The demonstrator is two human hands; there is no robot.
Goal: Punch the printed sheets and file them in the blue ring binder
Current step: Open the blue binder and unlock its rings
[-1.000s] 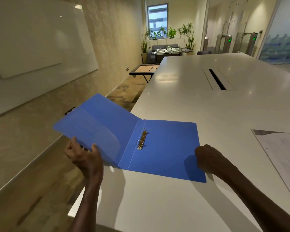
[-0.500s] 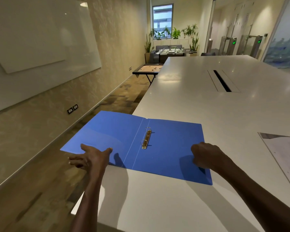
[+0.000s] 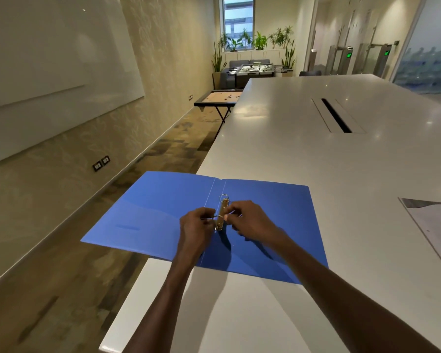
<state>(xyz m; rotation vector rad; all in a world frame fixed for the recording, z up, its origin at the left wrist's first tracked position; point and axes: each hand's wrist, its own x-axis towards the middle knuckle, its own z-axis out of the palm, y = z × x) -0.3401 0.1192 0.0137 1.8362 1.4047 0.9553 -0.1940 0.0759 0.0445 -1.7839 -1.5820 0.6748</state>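
You are standing at the corner of a long white table (image 3: 316, 174) in a bright office room, with a whiteboard (image 3: 49, 54) on the wall to your left and potted plants (image 3: 257, 42) under the far window. Both your hands meet at the metal ring mechanism (image 3: 220, 212) of the blue ring binder (image 3: 265, 212). Your left hand (image 3: 196, 226) is curled, its fingertips pinched on the left half of the nearer ring; your right hand (image 3: 250, 221) is curled the same way on the right half, so each hand is closed around thin wire. The nearer ring looks parted between your fingers, though the gap is too small to be sure of; the farther ring stands as a closed loop just beyond your knuckles. The mechanism is a narrow brass-coloured strip fixed just right of the spine fold. The binder itself lies open and flat, a thin, plain blue plastic cover with a slight sheen, no sheets in it. Its right cover rests on the table, while its left cover overhangs the table's left edge above the patterned carpet (image 3: 61, 276). Well apart, at the right border of the view, the printed sheets (image 3: 435, 230) lie flat on the table, only partly in view.
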